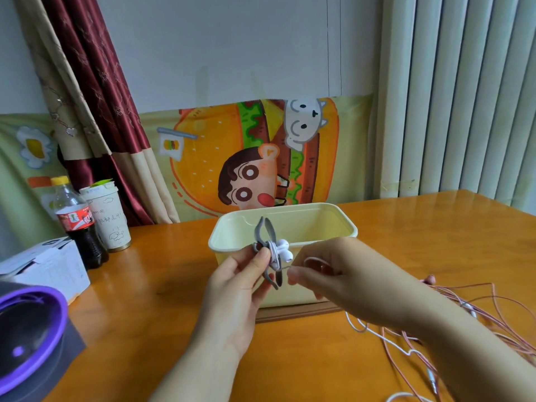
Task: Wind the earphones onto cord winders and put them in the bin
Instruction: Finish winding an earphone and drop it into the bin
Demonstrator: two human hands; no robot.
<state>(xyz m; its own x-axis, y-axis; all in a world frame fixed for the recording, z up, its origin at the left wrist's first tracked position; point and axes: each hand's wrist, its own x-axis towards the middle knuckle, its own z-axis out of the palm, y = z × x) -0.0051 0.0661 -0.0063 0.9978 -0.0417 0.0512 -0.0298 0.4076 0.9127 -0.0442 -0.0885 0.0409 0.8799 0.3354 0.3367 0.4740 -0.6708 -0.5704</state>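
— Grip status?
— I logged the left hand (232, 282) pinching the grey cord winder (268, 248) between thumb and fingers. It was held upright in front of the cream bin (313, 221), not inside it. The white earbuds (284, 250) sat against the winder's right side. The right hand (333, 277) was pinched on the white cord (311, 259) just beside the winder.
— And the slack?
— It trailed down to the wooden table (174, 309) on the right, tangled with a pink cable (493, 314).
— Any readable text?
— Far left, the cola bottle (77, 219) had a red label, print too blurred to read. The paper cup (110, 219) beside it carried handwritten characters and cloud doodles, which I couldn't make out.
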